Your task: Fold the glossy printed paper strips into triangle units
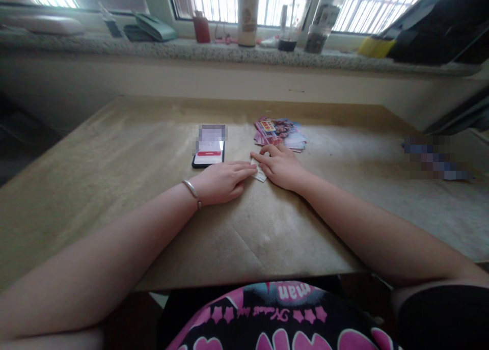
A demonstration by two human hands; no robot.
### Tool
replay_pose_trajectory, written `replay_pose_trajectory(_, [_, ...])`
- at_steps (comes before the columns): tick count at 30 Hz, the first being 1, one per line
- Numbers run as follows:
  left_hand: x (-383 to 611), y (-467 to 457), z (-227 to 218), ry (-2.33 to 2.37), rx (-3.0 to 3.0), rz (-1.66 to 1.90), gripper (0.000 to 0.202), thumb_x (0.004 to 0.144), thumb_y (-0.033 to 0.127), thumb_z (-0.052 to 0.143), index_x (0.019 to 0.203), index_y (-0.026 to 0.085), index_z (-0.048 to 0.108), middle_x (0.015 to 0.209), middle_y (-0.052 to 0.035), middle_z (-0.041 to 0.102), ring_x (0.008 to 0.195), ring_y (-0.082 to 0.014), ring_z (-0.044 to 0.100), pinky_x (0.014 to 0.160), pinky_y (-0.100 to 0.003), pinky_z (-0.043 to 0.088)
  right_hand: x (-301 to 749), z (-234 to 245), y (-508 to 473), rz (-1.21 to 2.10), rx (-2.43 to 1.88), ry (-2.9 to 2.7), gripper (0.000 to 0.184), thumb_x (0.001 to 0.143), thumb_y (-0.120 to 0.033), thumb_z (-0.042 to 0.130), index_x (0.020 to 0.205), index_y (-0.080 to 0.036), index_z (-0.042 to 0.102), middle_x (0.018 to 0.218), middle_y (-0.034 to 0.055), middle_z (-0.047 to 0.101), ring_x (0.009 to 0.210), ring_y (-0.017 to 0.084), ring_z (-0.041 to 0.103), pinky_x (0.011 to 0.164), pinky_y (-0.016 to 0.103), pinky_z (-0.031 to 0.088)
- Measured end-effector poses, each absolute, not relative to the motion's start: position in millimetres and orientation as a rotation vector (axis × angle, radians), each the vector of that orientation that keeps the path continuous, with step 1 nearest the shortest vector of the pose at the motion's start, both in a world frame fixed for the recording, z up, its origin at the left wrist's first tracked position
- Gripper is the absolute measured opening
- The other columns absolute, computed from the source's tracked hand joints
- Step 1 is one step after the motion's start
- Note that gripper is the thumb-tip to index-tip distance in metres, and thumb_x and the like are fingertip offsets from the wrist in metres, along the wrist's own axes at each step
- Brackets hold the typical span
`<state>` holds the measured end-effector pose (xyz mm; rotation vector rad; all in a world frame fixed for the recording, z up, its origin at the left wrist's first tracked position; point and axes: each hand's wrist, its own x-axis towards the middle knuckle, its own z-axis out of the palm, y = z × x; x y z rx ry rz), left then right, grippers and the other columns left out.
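Observation:
Both my hands rest on a brown cardboard-covered table (114, 151), meeting over a small white card (261, 176) that lies flat between them. My left hand (223, 180) lies with its fingers stretched out, the fingertips pressing the card's left edge. My right hand (280, 165) has its fingers curled down onto the card's right side, the index finger pointing left. A silver bracelet (192, 191) circles my left wrist. Just beyond my right hand lies a fanned pile of colourful picture cards (280, 132). A black phone (208, 154) with a lit screen lies beyond my left hand.
A stone windowsill (229, 52) runs along the back with a red cup (201, 29), a tall cylinder (248, 14), bottles and a yellow object (376, 47). A blurred dark item (435, 159) lies at the table's right. The table's near edge is close to my body.

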<state>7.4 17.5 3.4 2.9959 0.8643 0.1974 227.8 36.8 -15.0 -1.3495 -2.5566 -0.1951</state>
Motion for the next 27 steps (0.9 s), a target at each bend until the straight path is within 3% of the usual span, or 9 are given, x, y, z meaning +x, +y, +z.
replay_pose_trajectory(9, [8,15,2,0.876,3.029,0.199,0.048,0.089,0.019,0.045,0.136,0.015,0.051,0.143,-0.0091,0.050,0.132,-0.0205,0.047,0.112,-0.033,0.039,242,-14,31,-0.112,-1.118,-2.575,0.034,0.096,-0.027,0.045,0.118,-0.022,0.070,0.121,0.0095,0.067,0.107,0.024,0.061,0.093,0.039,0.048])
replay_pose_trajectory(16, [8,16,1,0.863,3.039,0.181,0.049,0.090,0.020,0.044,0.139,0.016,0.048,0.143,-0.0094,0.050,0.133,-0.0209,0.046,0.111,-0.034,0.039,256,-12,21,0.036,-0.963,-2.597,0.034,0.091,-0.020,0.049,0.117,-0.024,0.070,0.124,0.0095,0.067,0.110,0.024,0.062,0.097,0.041,0.049])
replay_pose_trajectory(22, [6,16,6,0.737,3.038,0.181,0.048,0.090,0.019,0.046,0.138,0.018,0.050,0.146,-0.0118,0.046,0.136,-0.0231,0.043,0.113,-0.037,0.038,258,-10,17,0.009,-0.943,-2.614,0.035,0.090,-0.019,0.047,0.117,-0.021,0.071,0.120,0.0068,0.069,0.109,0.024,0.063,0.096,0.040,0.051])
replay_pose_trajectory(27, [5,16,7,0.772,3.007,0.165,0.048,0.090,0.018,0.045,0.137,0.018,0.051,0.146,-0.0088,0.047,0.137,-0.0202,0.043,0.114,-0.035,0.036,257,-6,18,-0.026,-0.976,-2.659,0.037,0.087,-0.017,0.051,0.118,-0.025,0.070,0.120,0.0022,0.070,0.110,0.022,0.064,0.097,0.038,0.051])
